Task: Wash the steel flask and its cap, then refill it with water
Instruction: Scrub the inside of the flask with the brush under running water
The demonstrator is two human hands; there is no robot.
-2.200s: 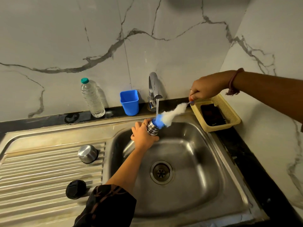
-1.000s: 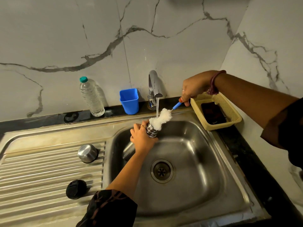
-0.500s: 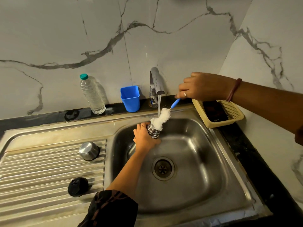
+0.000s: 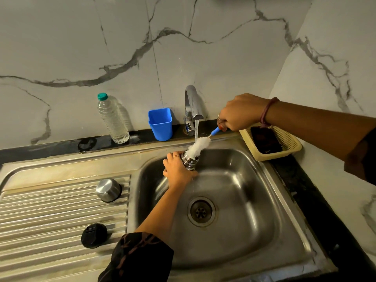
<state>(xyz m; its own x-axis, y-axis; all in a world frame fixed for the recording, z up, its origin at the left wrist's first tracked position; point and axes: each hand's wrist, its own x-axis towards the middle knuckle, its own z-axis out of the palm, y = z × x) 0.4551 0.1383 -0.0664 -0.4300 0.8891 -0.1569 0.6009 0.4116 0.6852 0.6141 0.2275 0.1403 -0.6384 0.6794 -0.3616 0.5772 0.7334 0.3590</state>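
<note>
Head cam looks down at the sink [image 4: 270, 180]. Left hand [image 4: 177, 169] has its fingers wrapped round the steel flask [image 4: 189, 162], held tilted over the basin's back-left corner under the running tap [image 4: 192, 106]. Right hand [image 4: 239, 112] is clamped on the bottle brush [image 4: 198, 147], bristles poking into the flask mouth. 2 caps on the drainboard: steel cap [image 4: 108, 189], black lid [image 4: 94, 235].

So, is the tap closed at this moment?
No, a stream of water runs from the tap onto the white brush at the mouth of the flask.
</note>
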